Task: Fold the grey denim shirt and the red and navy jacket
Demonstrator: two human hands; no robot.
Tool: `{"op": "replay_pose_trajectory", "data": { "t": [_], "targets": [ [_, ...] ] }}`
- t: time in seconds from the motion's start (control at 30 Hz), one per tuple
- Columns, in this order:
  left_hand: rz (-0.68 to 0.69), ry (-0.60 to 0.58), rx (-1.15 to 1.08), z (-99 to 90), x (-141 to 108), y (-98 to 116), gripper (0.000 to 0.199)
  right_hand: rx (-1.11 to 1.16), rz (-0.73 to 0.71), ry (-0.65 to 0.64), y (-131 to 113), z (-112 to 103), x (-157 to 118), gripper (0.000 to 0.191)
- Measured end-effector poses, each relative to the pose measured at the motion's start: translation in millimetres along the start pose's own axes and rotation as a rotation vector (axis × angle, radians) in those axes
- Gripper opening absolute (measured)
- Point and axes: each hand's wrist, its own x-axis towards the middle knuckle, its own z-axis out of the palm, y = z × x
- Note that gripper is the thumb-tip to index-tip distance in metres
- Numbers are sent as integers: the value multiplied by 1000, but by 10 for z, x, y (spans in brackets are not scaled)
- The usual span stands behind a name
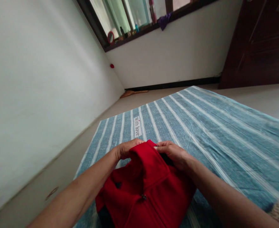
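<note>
A red zip-up jacket (163, 196) with dark patches lies bunched at the near edge of the striped blue bed sheet (177, 126). Its collar (151, 164) stands up, and the zip pull shows below it. My left hand (130, 148) is closed on the far left side of the collar, its fingertips partly hidden behind the cloth. On the collar's right side, my right hand (171, 153) pinches the red fabric between thumb and fingers, next to a dark part of the jacket.
White walls (35, 63) rise at the left and back. Small bottles and a round mirror (110, 37) stand on the window sill, where a purple cloth (164, 21) hangs. A dark red door (260, 47) is at right. A brown broom-like object (132, 93) lies in the corner.
</note>
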Motion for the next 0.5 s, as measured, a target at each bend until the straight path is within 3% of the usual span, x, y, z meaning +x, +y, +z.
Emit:
{"op": "replay_pose_trajectory", "data": {
  "t": [0.23, 0.5],
  "targets": [
    [31, -32, -19, -13, 5, -3, 11, -41, -17, -5, 30, -8, 8, 16],
    [10, -25, -93, -72, 46, -109, 22, -64, -40, 18, 27, 17, -13, 11]
  ]
}}
